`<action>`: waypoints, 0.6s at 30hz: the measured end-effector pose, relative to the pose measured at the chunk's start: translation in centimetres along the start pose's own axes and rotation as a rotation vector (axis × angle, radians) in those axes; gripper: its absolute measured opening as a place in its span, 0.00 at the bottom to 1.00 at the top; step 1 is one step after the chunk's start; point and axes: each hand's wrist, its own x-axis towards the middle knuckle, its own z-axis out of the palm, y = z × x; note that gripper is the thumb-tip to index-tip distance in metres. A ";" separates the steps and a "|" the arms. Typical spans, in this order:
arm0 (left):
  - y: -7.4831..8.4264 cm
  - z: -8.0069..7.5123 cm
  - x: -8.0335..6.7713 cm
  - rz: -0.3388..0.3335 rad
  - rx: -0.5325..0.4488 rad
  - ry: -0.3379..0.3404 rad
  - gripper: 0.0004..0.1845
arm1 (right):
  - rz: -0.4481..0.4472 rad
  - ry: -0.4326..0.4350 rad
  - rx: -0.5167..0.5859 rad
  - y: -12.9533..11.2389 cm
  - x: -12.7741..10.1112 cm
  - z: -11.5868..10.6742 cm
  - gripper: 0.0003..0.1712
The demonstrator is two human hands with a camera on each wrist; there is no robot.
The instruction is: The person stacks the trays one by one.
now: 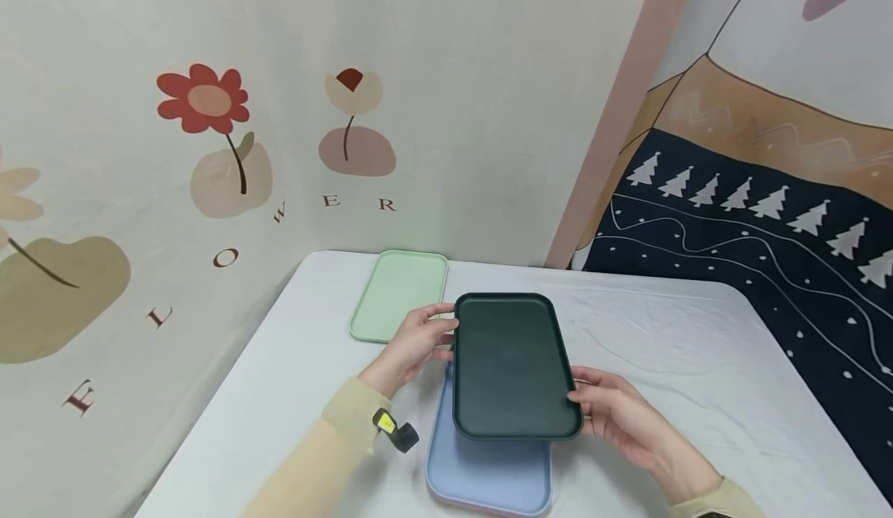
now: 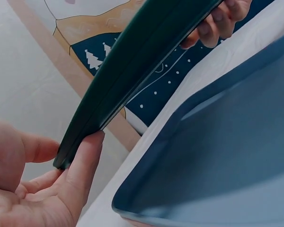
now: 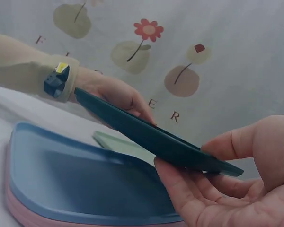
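Both hands pinch the dark green tray [image 1: 512, 363] by opposite edges, left hand [image 1: 415, 343] and right hand [image 1: 617, 413], keeping it tilted clear above the blue tray [image 1: 484, 475].

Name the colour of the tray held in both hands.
Dark green tray, clearest in the head view.

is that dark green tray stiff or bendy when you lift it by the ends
Probably stiff: the dark green tray stays flat between left hand and right hand, without sagging. Likely light, since fingers grip only its edges. The smooth surface may be slippery.
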 end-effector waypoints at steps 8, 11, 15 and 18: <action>-0.5 -0.9 -1.3 -0.024 0.071 -0.080 0.23 | 0.039 -0.110 0.011 1.7 -0.6 0.4 0.11; -0.9 -1.3 -1.7 -0.021 0.094 -0.096 0.24 | 0.048 -0.104 -0.043 2.2 -0.9 0.5 0.12; -1.6 -1.4 -2.3 -0.012 0.122 -0.087 0.25 | 0.056 -0.082 -0.139 2.9 -1.1 0.3 0.17; -2.0 -1.3 -2.9 -0.005 0.155 -0.071 0.25 | 0.052 -0.067 -0.221 3.3 -1.3 0.3 0.19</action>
